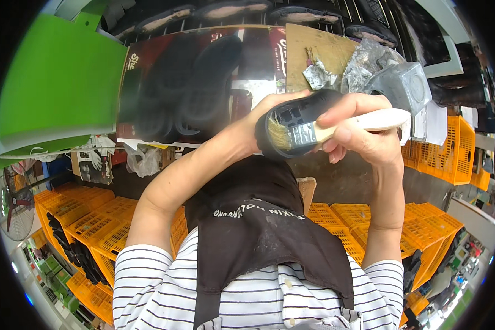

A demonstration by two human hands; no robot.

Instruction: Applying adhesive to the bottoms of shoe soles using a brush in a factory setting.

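Left hand grips black sole; right hand clasps brush. Risk: bristles overshoot sole edge, smear fingers; sole slips from grip.

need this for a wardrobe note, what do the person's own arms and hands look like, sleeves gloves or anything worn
Both forearms are bare, and neither the left hand nor the right hand wears a glove. No watch, ring or band shows. The short sleeves are white with thin dark horizontal stripes, ending above the elbows. A dark apron with pale smudges hangs over the striped shirt.
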